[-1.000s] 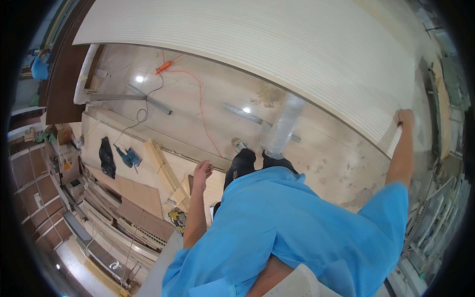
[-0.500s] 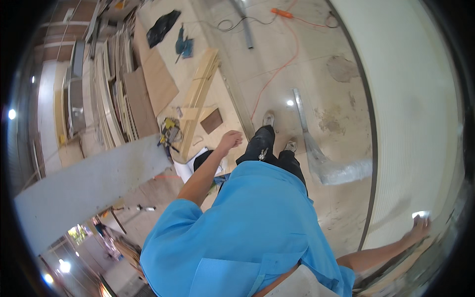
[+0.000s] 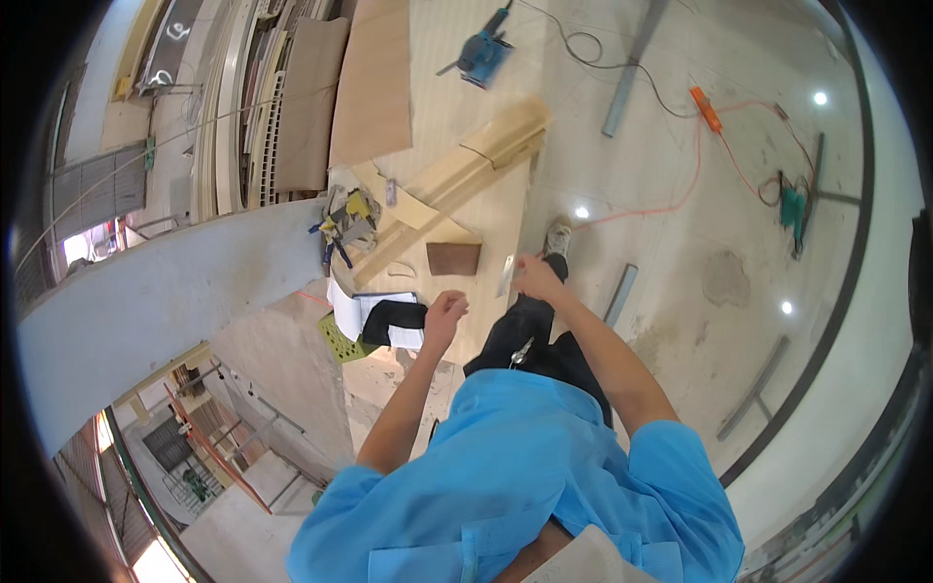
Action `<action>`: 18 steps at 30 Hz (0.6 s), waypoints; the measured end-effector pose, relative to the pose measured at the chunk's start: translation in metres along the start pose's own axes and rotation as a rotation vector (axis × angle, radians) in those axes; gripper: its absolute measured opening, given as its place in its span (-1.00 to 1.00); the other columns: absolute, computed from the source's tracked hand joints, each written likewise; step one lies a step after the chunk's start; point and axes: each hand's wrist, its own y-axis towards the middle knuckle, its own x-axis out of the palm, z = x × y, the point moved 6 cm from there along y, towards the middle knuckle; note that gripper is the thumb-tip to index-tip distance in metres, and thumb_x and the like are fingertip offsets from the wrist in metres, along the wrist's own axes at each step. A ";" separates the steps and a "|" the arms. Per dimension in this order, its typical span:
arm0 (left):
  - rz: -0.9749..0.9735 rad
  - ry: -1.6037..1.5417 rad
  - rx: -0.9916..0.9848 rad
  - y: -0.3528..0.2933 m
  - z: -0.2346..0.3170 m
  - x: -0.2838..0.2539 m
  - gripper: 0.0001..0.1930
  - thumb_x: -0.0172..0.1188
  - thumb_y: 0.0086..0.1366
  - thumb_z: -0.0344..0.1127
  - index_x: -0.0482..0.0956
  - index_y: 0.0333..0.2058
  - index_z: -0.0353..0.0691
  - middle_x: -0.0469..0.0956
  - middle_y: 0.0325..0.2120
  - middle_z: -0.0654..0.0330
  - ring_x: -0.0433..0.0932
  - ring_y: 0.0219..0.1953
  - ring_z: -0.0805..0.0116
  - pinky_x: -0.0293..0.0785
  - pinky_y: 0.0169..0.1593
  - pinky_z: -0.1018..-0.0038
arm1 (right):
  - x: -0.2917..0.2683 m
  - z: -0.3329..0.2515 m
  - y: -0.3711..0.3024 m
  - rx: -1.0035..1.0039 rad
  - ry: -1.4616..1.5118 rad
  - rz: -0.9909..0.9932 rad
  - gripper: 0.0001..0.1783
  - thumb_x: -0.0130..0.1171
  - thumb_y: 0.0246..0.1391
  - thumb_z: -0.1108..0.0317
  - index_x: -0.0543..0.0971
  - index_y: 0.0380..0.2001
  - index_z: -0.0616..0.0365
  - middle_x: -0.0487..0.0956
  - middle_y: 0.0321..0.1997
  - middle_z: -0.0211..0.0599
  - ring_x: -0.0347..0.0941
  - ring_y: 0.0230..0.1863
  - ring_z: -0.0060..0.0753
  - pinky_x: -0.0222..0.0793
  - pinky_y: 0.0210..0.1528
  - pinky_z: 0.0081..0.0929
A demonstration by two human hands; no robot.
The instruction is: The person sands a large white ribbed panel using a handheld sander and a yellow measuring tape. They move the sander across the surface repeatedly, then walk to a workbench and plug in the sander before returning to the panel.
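My right hand (image 3: pixel 536 279) has its fingers closed on a thin, shiny flat metal blade (image 3: pixel 505 275) that looks like a scraper, held beside the workbench's right edge. My left hand (image 3: pixel 447 313) hangs over the near part of the bench, fingers loosely curled with nothing visible in them. On the bench (image 3: pixel 466 325), just beyond both hands, lies a brown rectangular piece (image 3: pixel 453 258). Long pale-yellow wooden strips (image 3: pixel 428 206) cross the bench diagonally. Close to my left hand are a black cloth-like item (image 3: pixel 394 319) and an open notebook (image 3: pixel 374 303).
A blue-green power sander (image 3: pixel 483 56) rests at the bench's far end. A pile of hand tools (image 3: pixel 347 228) sits at its left. Boards (image 3: pixel 258 107) stand stacked further left. Metal bars (image 3: pixel 622 291) and an orange cable (image 3: pixel 671 206) lie on the floor.
My right hand has swung from the large pale panel at the right to the bench edge, the flat metal blade in it. The view has turned and come nearer the bench.
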 end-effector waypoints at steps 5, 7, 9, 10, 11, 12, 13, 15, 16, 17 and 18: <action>0.199 -0.133 -0.173 -0.009 -0.010 -0.032 -0.72 0.23 0.49 -0.25 0.63 0.00 -0.34 0.68 -0.26 0.16 0.65 -0.25 0.44 0.55 -0.14 0.50 | -0.060 -0.024 0.114 -0.048 -0.273 -0.105 -0.54 0.30 0.11 0.25 0.58 0.00 0.36 0.69 -0.07 0.20 0.63 0.02 0.30 0.55 0.10 0.04; 0.227 -0.147 -0.251 -0.021 -0.025 -0.018 -0.73 0.22 0.49 -0.25 0.62 0.00 -0.34 0.68 -0.27 0.18 0.65 -0.26 0.44 0.54 -0.16 0.52 | -0.128 -0.056 0.182 -0.119 -0.343 0.017 -0.57 0.23 0.15 0.28 0.56 0.02 0.36 0.67 -0.04 0.24 0.62 0.04 0.31 0.54 0.11 0.08; 0.246 -0.189 -0.417 -0.032 -0.042 0.004 -0.72 0.22 0.50 -0.26 0.62 0.02 -0.35 0.70 -0.24 0.17 0.66 -0.24 0.43 0.55 -0.15 0.51 | -0.191 -0.091 0.260 -0.147 -0.430 0.159 -0.46 0.24 0.18 0.26 0.51 0.22 0.20 0.63 0.15 0.14 0.56 0.17 0.22 0.50 0.21 0.07; 0.257 -0.205 -0.467 -0.035 -0.046 0.017 -0.70 0.23 0.51 -0.21 0.64 0.01 -0.34 0.71 -0.23 0.14 0.67 -0.23 0.43 0.55 -0.13 0.50 | -0.218 -0.108 0.313 -0.146 -0.530 0.139 -0.44 0.23 0.19 0.28 0.47 0.24 0.18 0.62 0.10 0.12 0.55 0.18 0.22 0.50 0.20 0.07; 0.266 -0.226 -0.493 -0.036 -0.046 0.029 -0.71 0.23 0.51 -0.23 0.63 0.01 -0.35 0.71 -0.22 0.13 0.68 -0.20 0.41 0.56 -0.11 0.50 | -0.240 -0.127 0.354 -0.227 -0.644 0.222 -0.41 0.23 0.17 0.33 0.43 0.28 0.16 0.62 0.05 0.09 0.54 0.19 0.22 0.49 0.22 0.08; 0.290 -0.295 -0.454 -0.028 -0.041 0.041 -0.71 0.24 0.50 -0.24 0.63 0.01 -0.35 0.71 -0.21 0.12 0.69 -0.19 0.40 0.56 -0.10 0.50 | -0.260 -0.148 0.394 -0.383 -0.641 0.371 -0.41 0.23 0.14 0.41 0.43 0.27 0.13 0.61 0.05 0.03 0.52 0.23 0.16 0.51 0.20 0.07; 0.309 -0.331 -0.490 -0.027 -0.036 0.052 -0.71 0.24 0.50 -0.25 0.63 0.02 -0.35 0.71 -0.20 0.12 0.69 -0.18 0.39 0.56 -0.09 0.50 | -0.270 -0.166 0.429 -0.593 -0.789 0.432 -0.42 0.22 0.13 0.46 0.44 0.26 0.12 0.59 0.11 0.04 0.51 0.25 0.15 0.51 0.18 0.05; 0.379 -0.336 -0.470 -0.001 -0.015 0.068 -0.71 0.25 0.49 -0.26 0.62 0.03 -0.36 0.70 -0.19 0.11 0.69 -0.17 0.37 0.57 -0.07 0.48 | -0.281 -0.196 0.494 -0.954 -1.022 0.543 -0.50 0.25 0.09 0.45 0.54 0.14 0.11 0.60 0.16 -0.03 0.55 0.20 0.10 0.55 0.13 -0.01; 0.401 -0.319 -0.521 0.007 -0.002 0.077 -0.70 0.25 0.49 -0.27 0.62 0.04 -0.37 0.70 -0.18 0.10 0.68 -0.16 0.36 0.57 -0.06 0.47 | -0.278 -0.197 0.518 -0.988 -1.144 0.511 -0.59 0.30 0.07 0.40 0.63 0.04 0.10 0.63 0.14 -0.10 0.61 0.13 0.07 0.58 0.09 -0.06; 0.408 -0.331 -0.462 0.018 0.020 0.083 -0.70 0.25 0.49 -0.28 0.61 0.04 -0.37 0.69 -0.17 0.10 0.68 -0.16 0.37 0.58 -0.05 0.47 | -0.274 -0.192 0.542 -0.889 -1.161 0.311 -0.63 0.31 0.04 0.41 0.66 -0.02 0.09 0.67 0.08 -0.12 0.64 0.08 0.06 0.58 0.06 -0.05; 0.410 -0.338 -0.438 0.039 0.039 0.091 -0.70 0.25 0.49 -0.28 0.61 0.05 -0.38 0.69 -0.16 0.10 0.67 -0.15 0.37 0.58 -0.04 0.46 | -0.273 -0.185 0.564 -0.716 -1.208 0.061 -0.66 0.31 0.02 0.41 0.69 -0.07 0.08 0.71 0.01 -0.14 0.67 0.03 0.04 0.59 0.04 -0.05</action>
